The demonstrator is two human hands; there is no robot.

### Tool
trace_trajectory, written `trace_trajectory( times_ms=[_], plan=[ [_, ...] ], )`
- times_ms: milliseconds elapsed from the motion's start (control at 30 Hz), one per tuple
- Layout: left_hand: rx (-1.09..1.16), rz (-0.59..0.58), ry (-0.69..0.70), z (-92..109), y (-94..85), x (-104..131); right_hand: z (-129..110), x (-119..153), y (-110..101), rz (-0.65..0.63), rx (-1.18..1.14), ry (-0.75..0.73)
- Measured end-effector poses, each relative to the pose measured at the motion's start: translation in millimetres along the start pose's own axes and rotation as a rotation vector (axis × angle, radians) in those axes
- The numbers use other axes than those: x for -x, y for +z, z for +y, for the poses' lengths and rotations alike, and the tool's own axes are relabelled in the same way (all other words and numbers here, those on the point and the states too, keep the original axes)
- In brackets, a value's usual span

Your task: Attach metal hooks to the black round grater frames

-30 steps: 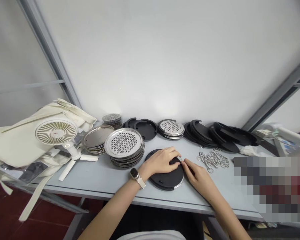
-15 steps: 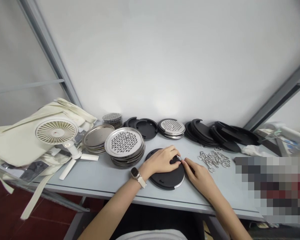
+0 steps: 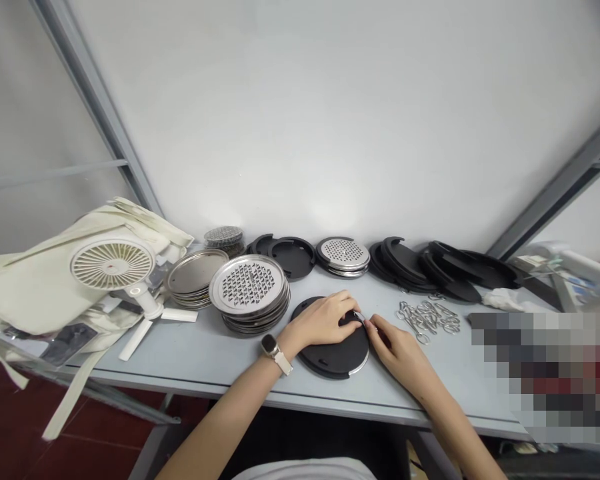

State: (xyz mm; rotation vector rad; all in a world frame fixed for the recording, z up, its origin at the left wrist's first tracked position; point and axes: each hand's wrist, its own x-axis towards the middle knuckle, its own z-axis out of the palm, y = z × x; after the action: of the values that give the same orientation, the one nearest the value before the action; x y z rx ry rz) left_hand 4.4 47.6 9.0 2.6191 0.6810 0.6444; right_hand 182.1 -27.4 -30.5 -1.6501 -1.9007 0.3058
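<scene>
A black round plastic holder (image 3: 337,360) lies on the table in front of me, and a bright metal rim shows along its right edge. My left hand (image 3: 327,320) rests on top of it, fingers curled and the thumb and index finger close to a small metal wire piece (image 3: 361,316). At the holder's right edge my right hand (image 3: 390,343) pinches the other end of that wire piece; its exact shape is mostly covered by the fingers. Right of my hands lies a pile of metal wire loops (image 3: 430,317).
Left stand stacked metal grater discs (image 3: 250,285) and plain metal discs (image 3: 197,272). Behind are a grater disc in a black holder (image 3: 345,253) and more black holders (image 3: 405,263). A white fan (image 3: 113,264) and a cream bag (image 3: 40,280) occupy the table's left end.
My right hand has shifted very slightly, with more of the metal wire piece showing between the hands. The left hand and the holder stay in place.
</scene>
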Motion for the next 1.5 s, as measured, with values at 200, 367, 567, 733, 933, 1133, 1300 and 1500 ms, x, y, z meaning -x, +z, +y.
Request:
trace_trajectory(
  times_ms=[200,367,567,733,933,1133,1300,1500],
  plan=[
    [0.021,0.008,0.009,-0.6,0.1,-0.3,-2.2,-0.6,0.0,0.022,-0.025,-0.013],
    [0.021,-0.001,0.001,0.3,-0.7,-0.2,-2.3,-0.1,0.6,0.051,-0.002,-0.036],
    [0.017,-0.025,0.007,1.3,-0.8,-0.3,-3.7,0.4,-1.0,0.054,0.014,-0.043],
    [0.01,-0.017,0.01,1.9,-0.9,-0.1,-3.5,0.4,-1.9,0.014,0.025,-0.046],
    [0.018,-0.018,0.005,2.9,-2.1,0.5,-1.2,0.8,0.6,0.014,0.065,-0.058],
    [-0.007,-0.026,-0.014,2.6,-2.3,0.4,-1.4,1.1,0.7,0.033,0.037,-0.057],
    [-0.005,-0.025,-0.013,2.0,-2.7,0.8,-0.3,0.9,0.7,0.031,0.035,-0.067],
    [0.029,-0.034,0.0,0.0,-3.8,0.8,-2.8,0.7,-1.5,0.025,0.041,-0.063]
  ],
)
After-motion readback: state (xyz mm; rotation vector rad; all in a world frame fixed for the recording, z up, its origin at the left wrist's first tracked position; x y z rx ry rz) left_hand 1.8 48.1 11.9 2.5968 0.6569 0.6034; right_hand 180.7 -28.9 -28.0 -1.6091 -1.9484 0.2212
